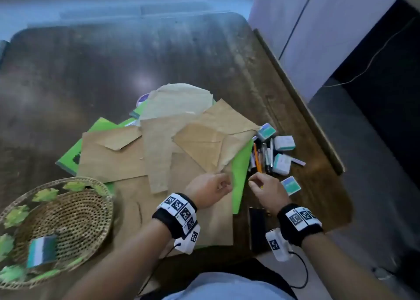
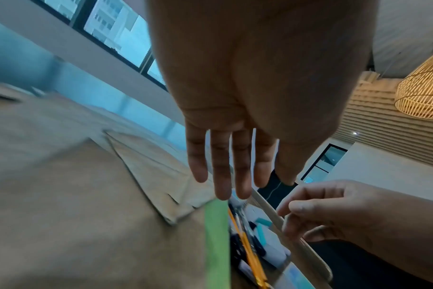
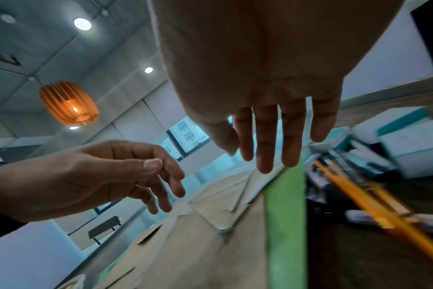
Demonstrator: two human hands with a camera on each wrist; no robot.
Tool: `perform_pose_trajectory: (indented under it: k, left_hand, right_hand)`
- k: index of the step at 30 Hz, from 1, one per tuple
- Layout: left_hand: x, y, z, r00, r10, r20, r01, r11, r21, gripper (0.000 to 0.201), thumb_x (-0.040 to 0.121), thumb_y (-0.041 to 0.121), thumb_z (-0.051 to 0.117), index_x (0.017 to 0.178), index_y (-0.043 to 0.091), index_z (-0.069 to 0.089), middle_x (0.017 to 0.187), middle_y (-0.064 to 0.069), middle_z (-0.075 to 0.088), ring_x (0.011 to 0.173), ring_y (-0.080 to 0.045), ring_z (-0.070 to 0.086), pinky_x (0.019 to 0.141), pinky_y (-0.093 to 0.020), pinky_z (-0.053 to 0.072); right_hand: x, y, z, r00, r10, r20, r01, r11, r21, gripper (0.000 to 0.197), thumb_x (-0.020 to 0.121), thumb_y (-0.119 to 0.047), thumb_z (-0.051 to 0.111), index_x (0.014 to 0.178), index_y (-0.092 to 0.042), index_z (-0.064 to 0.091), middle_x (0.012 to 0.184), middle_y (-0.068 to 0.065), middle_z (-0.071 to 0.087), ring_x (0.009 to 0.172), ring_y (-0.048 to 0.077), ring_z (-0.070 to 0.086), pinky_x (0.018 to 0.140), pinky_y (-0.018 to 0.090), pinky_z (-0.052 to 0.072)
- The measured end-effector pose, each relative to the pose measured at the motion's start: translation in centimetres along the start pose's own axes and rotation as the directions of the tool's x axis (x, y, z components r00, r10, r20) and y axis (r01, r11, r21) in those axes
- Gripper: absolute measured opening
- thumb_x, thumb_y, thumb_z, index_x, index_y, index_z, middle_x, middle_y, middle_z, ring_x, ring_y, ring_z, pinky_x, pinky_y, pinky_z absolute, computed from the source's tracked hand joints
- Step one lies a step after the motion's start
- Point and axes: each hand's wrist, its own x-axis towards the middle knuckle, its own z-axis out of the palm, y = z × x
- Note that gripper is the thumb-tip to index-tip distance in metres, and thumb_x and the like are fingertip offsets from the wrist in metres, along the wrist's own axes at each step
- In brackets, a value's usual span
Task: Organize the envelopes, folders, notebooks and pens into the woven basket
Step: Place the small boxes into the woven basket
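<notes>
Several brown envelopes (image 1: 127, 156) lie in a loose pile over green folders (image 1: 242, 163) and a green notebook (image 1: 70, 156) mid-table. Pens and an orange pencil (image 1: 258, 161) lie to the right of the pile. The woven basket (image 1: 75, 218) sits at the front left with a small striped pad (image 1: 42, 251) inside. My left hand (image 1: 223, 183) hovers over the pile's near right corner, fingers relaxed and holding nothing (image 2: 233, 187). My right hand (image 1: 252, 181) hangs just right of the folder's edge (image 3: 284, 224), near the pencil's (image 3: 359, 201) end, empty.
Small white and teal boxes (image 1: 284, 143) lie around the pens, one (image 1: 291, 185) beside my right hand. A flat black object (image 1: 258, 229) lies at the table's front edge. The table's right edge (image 1: 318, 127) runs close to the pens.
</notes>
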Motion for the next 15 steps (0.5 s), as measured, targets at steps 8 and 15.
perform_pose_trajectory:
  k: [8, 15]
  left_hand:
    - [10.4, 9.0, 8.7, 0.987, -0.028, 0.160, 0.024, 0.999, 0.026, 0.020, 0.097, 0.036, 0.056, 0.110, 0.022, 0.062, 0.106, -0.001, 0.061, 0.093, -0.022, 0.062, 0.078, -0.036, 0.052]
    - [13.0, 9.9, 11.2, 0.980, -0.102, 0.172, 0.091, 0.993, 0.072, 0.022, 0.095, 0.036, 0.058, 0.111, 0.023, 0.065, 0.108, -0.001, 0.062, 0.095, -0.021, 0.061, 0.077, -0.032, 0.051]
  right_hand:
    - [1.9, 12.6, -4.2, 0.968, 0.241, 0.065, -0.200, 0.904, -0.378, 0.045, 0.089, -0.049, 0.061, 0.125, -0.023, 0.056, 0.129, 0.007, 0.050, 0.119, 0.029, 0.050, 0.096, 0.041, 0.043]
    - [3.2, 15.1, -2.8, 0.942, 0.305, 0.141, -0.228, 0.888, -0.401, 0.080, 0.077, -0.060, 0.071, 0.134, -0.017, 0.035, 0.133, 0.011, 0.047, 0.122, 0.032, 0.052, 0.095, 0.044, 0.045]
